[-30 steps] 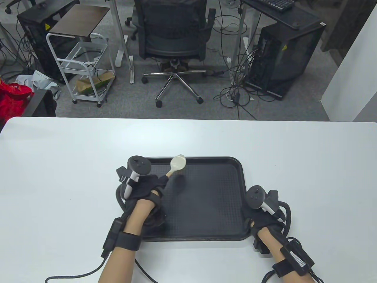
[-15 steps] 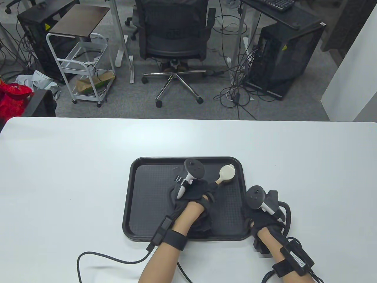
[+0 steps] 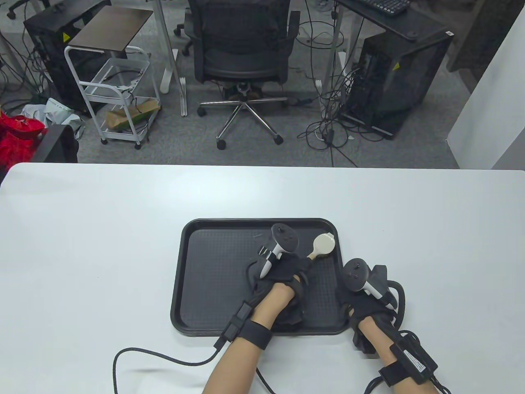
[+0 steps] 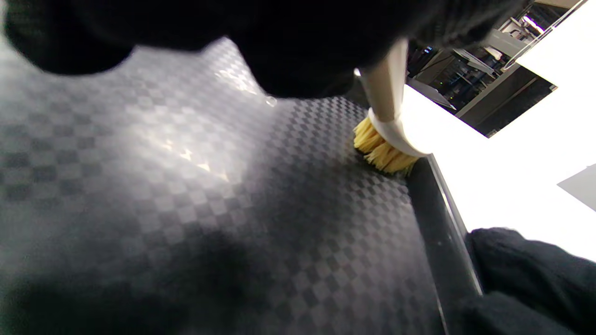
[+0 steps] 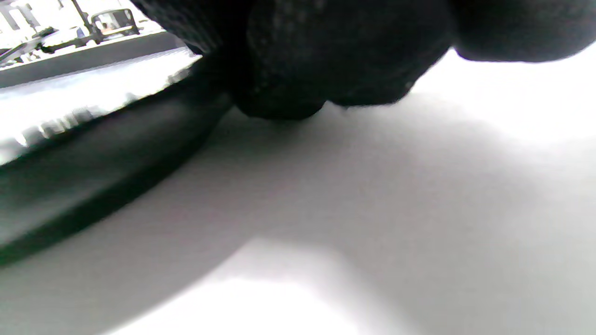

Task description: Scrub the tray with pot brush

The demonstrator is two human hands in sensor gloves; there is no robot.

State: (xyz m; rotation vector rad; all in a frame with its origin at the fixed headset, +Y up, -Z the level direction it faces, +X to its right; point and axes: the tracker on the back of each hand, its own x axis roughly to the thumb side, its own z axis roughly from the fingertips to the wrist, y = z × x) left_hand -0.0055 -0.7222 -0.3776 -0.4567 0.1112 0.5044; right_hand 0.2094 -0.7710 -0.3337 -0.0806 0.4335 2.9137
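Observation:
A black textured tray (image 3: 213, 279) lies on the white table. My left hand (image 3: 283, 273) is over the tray's right half and grips the wooden handle of a pot brush (image 3: 322, 245). The brush's round cream head is at the tray's far right corner. In the left wrist view its yellow bristles (image 4: 384, 153) press on the tray floor (image 4: 186, 195) next to the raised rim. My right hand (image 3: 363, 301) rests at the tray's right edge. In the right wrist view its fingers (image 5: 288, 79) touch the tray's rim (image 5: 116, 153) and the table.
The white table (image 3: 82, 230) spreads wide on all sides of the tray. A black cable (image 3: 164, 359) loops on the table near my left forearm. An office chair (image 3: 242, 53), a white cart (image 3: 119, 90) and computer towers stand on the floor beyond the far edge.
My left hand swept the brush from the tray's far left to its far right corner. The right hand has stayed at the tray's right edge.

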